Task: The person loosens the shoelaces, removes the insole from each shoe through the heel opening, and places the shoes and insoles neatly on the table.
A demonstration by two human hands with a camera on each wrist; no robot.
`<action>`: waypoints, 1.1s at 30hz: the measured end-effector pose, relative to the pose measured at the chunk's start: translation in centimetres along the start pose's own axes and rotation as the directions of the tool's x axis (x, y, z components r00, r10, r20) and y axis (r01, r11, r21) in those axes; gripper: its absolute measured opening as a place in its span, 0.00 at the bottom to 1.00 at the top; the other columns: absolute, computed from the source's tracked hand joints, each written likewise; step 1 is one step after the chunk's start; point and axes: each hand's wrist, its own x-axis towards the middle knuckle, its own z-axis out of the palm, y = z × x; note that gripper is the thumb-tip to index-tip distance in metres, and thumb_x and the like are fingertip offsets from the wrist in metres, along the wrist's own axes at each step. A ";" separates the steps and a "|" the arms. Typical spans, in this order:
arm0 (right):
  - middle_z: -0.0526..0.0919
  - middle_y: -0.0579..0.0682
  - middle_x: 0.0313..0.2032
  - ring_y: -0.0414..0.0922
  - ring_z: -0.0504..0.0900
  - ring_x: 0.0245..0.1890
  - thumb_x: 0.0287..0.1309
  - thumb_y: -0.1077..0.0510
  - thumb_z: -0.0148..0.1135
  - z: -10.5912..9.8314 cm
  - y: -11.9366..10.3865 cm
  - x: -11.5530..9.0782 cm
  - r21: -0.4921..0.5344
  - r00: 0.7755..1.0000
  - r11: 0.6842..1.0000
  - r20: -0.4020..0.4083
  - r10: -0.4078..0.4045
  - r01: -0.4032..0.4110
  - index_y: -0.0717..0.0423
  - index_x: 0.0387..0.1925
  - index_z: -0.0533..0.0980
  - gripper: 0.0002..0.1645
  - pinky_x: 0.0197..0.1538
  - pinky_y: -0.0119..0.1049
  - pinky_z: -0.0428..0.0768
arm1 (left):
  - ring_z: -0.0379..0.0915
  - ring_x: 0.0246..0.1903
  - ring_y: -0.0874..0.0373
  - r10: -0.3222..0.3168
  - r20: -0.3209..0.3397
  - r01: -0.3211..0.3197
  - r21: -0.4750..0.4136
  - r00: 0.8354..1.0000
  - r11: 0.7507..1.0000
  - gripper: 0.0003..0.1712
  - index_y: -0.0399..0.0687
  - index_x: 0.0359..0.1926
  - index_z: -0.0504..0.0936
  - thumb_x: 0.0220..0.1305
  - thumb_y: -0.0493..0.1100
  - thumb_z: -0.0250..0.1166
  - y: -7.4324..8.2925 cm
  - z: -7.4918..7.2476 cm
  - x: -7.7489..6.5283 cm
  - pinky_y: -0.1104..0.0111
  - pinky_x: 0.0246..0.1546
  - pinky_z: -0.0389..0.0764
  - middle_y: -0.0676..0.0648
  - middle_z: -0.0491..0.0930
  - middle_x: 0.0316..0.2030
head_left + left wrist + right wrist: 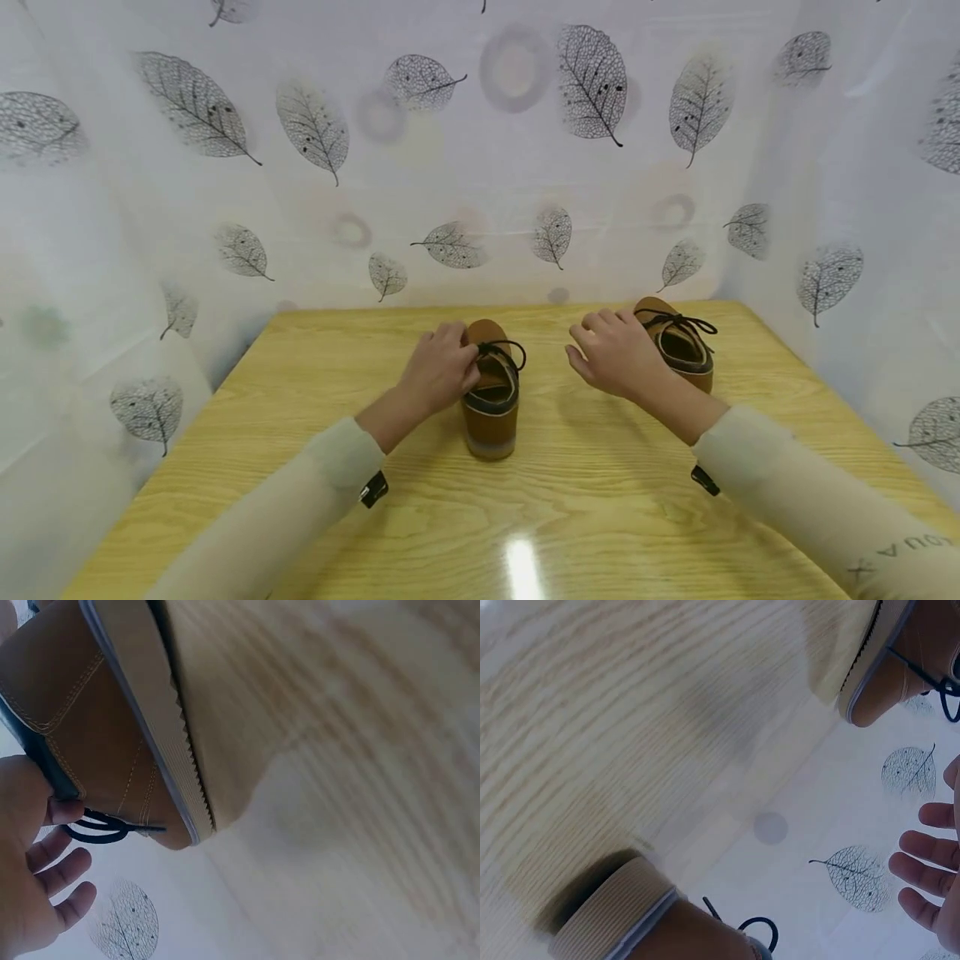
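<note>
A brown leather shoe with a black lace stands near the middle of the table, its heel toward me. My left hand grips it at the opening beside the lace; the left wrist view shows thumb and index finger at the dark collar, the other fingers loosely bent. To the right, a matching shoe stands with its lace tied in a bow, partly hidden behind my right hand. That hand hovers between the two shoes, fingers relaxed and holding nothing, as the right wrist view also shows.
Both shoes stand on a light wood-grain table. A white curtain printed with grey leaves hangs behind the table and along both sides. Small black devices sit under the cuffs of the pale sleeves.
</note>
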 end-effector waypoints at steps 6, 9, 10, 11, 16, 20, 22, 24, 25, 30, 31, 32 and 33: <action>0.83 0.54 0.36 0.54 0.82 0.36 0.61 0.49 0.63 -0.2 -1.3 0.2 0.043 0.997 0.999 0.079 0.015 -0.018 0.56 0.38 0.80 0.13 0.41 0.51 0.78 | 0.74 0.37 0.49 0.068 -0.036 -0.071 -0.086 0.997 0.994 0.04 0.47 0.32 0.81 0.61 0.42 0.63 1.2 0.0 -0.5 0.55 0.37 0.76 0.44 0.74 0.41; 0.83 0.53 0.40 0.53 0.82 0.41 0.61 0.49 0.64 -0.6 -2.1 -0.1 0.083 0.982 0.996 0.188 0.021 -0.037 0.54 0.42 0.80 0.14 0.43 0.51 0.77 | 0.75 0.36 0.52 0.110 -0.051 -0.114 -0.096 0.993 0.989 0.04 0.47 0.32 0.81 0.61 0.42 0.64 2.2 -0.2 -0.8 0.58 0.34 0.78 0.45 0.76 0.42; 0.82 0.53 0.42 0.53 0.81 0.43 0.61 0.49 0.64 -0.7 -2.4 -0.2 0.096 0.973 0.994 0.229 0.019 -0.043 0.53 0.44 0.80 0.15 0.44 0.52 0.77 | 0.76 0.36 0.52 0.121 -0.059 -0.126 -0.101 0.991 0.987 0.04 0.47 0.32 0.82 0.61 0.42 0.64 2.5 -0.2 -0.9 0.59 0.33 0.78 0.44 0.77 0.44; 0.82 0.53 0.43 0.53 0.81 0.44 0.61 0.49 0.65 -0.8 -2.7 -0.3 0.108 0.963 0.993 0.268 0.017 -0.048 0.53 0.45 0.79 0.16 0.46 0.52 0.77 | 0.77 0.36 0.52 0.129 -0.064 -0.135 -0.102 0.990 0.985 0.04 0.47 0.31 0.82 0.60 0.42 0.64 2.9 -0.3 -1.0 0.60 0.32 0.78 0.44 0.77 0.45; 0.80 0.53 0.48 0.54 0.79 0.49 0.60 0.50 0.65 -1.4 -4.2 -0.7 0.145 0.929 0.988 0.369 -0.004 -0.053 0.52 0.49 0.77 0.18 0.50 0.55 0.76 | 0.81 0.37 0.52 0.156 -0.060 -0.161 -0.097 0.986 0.982 0.05 0.48 0.30 0.82 0.60 0.43 0.65 4.7 -0.9 -1.4 0.61 0.30 0.81 0.44 0.80 0.49; 0.81 0.53 0.48 0.54 0.79 0.49 0.60 0.51 0.66 -1.8 -4.5 -0.5 0.181 0.926 0.983 0.378 -0.030 -0.042 0.52 0.49 0.78 0.17 0.48 0.56 0.76 | 0.78 0.33 0.55 0.184 -0.003 -0.182 -0.140 0.983 0.973 0.04 0.48 0.33 0.81 0.61 0.44 0.65 5.3 -1.7 -1.4 0.64 0.30 0.80 0.47 0.81 0.42; 0.81 0.53 0.47 0.54 0.79 0.50 0.60 0.51 0.67 -2.1 -4.2 -0.1 0.224 0.906 0.972 0.421 -0.033 -0.069 0.51 0.48 0.78 0.16 0.47 0.56 0.75 | 0.74 0.32 0.58 0.195 0.083 -0.172 -0.220 0.977 0.960 0.06 0.49 0.35 0.78 0.64 0.45 0.64 5.0 -2.2 -1.0 0.66 0.30 0.77 0.49 0.79 0.38; 0.81 0.53 0.47 0.54 0.79 0.50 0.61 0.52 0.67 -2.3 -3.4 0.8 0.268 0.885 0.957 0.464 -0.026 -0.113 0.50 0.48 0.79 0.15 0.46 0.58 0.75 | 0.72 0.31 0.59 0.194 0.178 -0.130 -0.319 0.965 0.939 0.06 0.49 0.39 0.74 0.67 0.45 0.61 4.0 -3.0 -0.1 0.66 0.32 0.75 0.50 0.76 0.37; 0.81 0.53 0.47 0.54 0.79 0.50 0.61 0.52 0.68 -2.4 -2.9 1.2 0.287 0.873 0.947 0.488 -0.014 -0.145 0.50 0.48 0.80 0.15 0.46 0.58 0.75 | 0.71 0.32 0.59 0.189 0.212 -0.103 -0.360 0.959 0.927 0.06 0.48 0.42 0.73 0.68 0.44 0.59 3.5 -3.3 0.3 0.65 0.34 0.75 0.49 0.76 0.38; 0.83 0.52 0.48 0.54 0.81 0.50 0.61 0.53 0.68 -2.7 -2.2 1.5 0.345 0.885 0.913 0.463 0.037 -0.219 0.49 0.48 0.82 0.14 0.46 0.56 0.78 | 0.77 0.47 0.52 0.129 0.204 -0.054 -0.336 0.970 0.940 0.17 0.44 0.57 0.72 0.67 0.36 0.52 1.7 -3.4 0.5 0.57 0.53 0.76 0.45 0.79 0.51; 0.83 0.52 0.47 0.53 0.81 0.49 0.61 0.53 0.69 -2.6 -2.4 1.1 0.351 0.896 0.913 0.443 0.033 -0.207 0.50 0.47 0.83 0.13 0.45 0.54 0.79 | 0.77 0.51 0.50 0.125 0.196 -0.065 -0.287 0.973 0.956 0.19 0.45 0.58 0.73 0.68 0.36 0.52 1.6 -3.1 0.2 0.55 0.56 0.75 0.45 0.79 0.54; 0.84 0.52 0.46 0.53 0.82 0.48 0.61 0.53 0.69 -2.6 -2.6 0.8 0.357 0.904 0.914 0.426 0.022 -0.191 0.50 0.46 0.83 0.13 0.44 0.53 0.80 | 0.76 0.54 0.48 0.126 0.198 -0.076 -0.241 0.972 0.968 0.19 0.45 0.59 0.73 0.68 0.36 0.52 1.4 -2.9 -0.2 0.53 0.58 0.74 0.45 0.78 0.55; 0.84 0.52 0.45 0.53 0.82 0.47 0.60 0.52 0.69 -2.5 -2.8 0.4 0.363 0.910 0.915 0.413 0.009 -0.174 0.51 0.45 0.84 0.13 0.44 0.52 0.80 | 0.75 0.56 0.47 0.128 0.203 -0.087 -0.195 0.971 0.977 0.19 0.46 0.59 0.73 0.69 0.37 0.51 1.3 -2.6 -0.6 0.50 0.60 0.72 0.45 0.78 0.56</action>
